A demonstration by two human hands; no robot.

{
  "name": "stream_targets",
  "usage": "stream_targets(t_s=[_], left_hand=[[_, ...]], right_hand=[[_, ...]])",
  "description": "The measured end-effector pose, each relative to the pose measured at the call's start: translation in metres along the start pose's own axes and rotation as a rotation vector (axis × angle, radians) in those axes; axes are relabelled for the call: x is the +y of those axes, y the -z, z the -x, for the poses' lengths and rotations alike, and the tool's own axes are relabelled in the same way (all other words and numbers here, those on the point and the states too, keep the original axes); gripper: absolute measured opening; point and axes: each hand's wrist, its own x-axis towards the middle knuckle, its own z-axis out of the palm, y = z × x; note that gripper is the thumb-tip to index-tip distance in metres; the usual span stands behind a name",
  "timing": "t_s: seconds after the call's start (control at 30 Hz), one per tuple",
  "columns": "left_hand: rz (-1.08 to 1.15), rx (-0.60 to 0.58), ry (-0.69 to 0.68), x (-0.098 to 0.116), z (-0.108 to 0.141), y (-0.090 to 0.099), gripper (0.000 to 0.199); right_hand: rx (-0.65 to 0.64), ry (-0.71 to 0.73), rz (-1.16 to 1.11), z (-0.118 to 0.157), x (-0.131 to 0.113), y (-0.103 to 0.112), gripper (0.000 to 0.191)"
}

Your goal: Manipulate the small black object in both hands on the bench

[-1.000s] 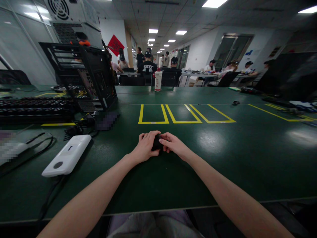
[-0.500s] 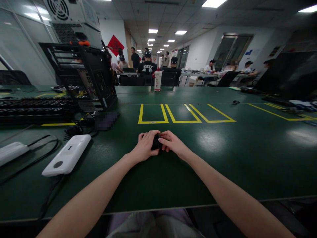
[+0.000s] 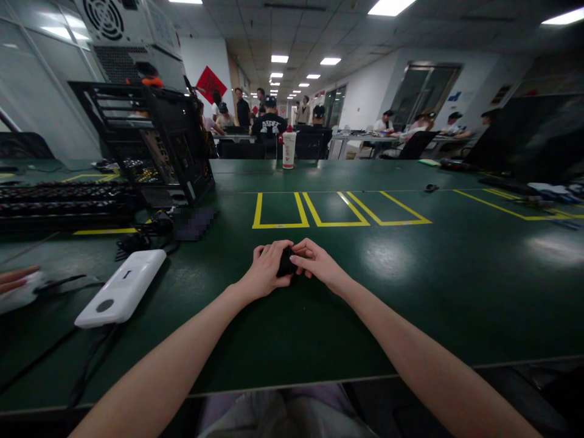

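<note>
A small dark object [image 3: 286,264], rounded and black, sits between my hands just above or on the green tabletop [image 3: 292,340]. My left hand [image 3: 269,266] is wrapped over its left side, thumb below and fingers on top. From the right, my right hand [image 3: 318,265] pinches at its edge with thumb and fingertips. Much of the object is covered by my fingers, so its exact kind cannot be made out. Yellow tape outlines [image 3: 280,225] lie on the table just beyond my hands.
On the left are a white device [image 3: 121,289] with a black cable and another person's hand [image 3: 18,281] on a white object. A black open computer case [image 3: 173,146] stands behind. Farther back is a white cup [image 3: 289,150]. A small dark item [image 3: 431,188] lies right.
Another person's hand has come in at the left edge and taken hold of the white object there. My hands keep nearly the same grip on the dark object; the view has shifted slightly.
</note>
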Motion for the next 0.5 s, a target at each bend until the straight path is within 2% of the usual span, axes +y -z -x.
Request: stream_targets(t_s=[0.17,0.37,0.5], left_hand=[[-0.003,-0.004,0.003,0.0002,0.0,0.0003,0.061],[-0.025,-0.003,0.003,-0.0002,0.0003,-0.0001,0.062],[-0.028,0.005,0.013,0.0,-0.0001,-0.0011,0.063]], right_hand=[[-0.018,-0.057,0.015,-0.0009,0.0002,0.0008,0.026],[-0.116,-0.049,-0.014,0.0014,-0.0028,0.0064,0.032],[-0.064,-0.02,-0.022,-0.0015,0.0004,0.0051,0.023]])
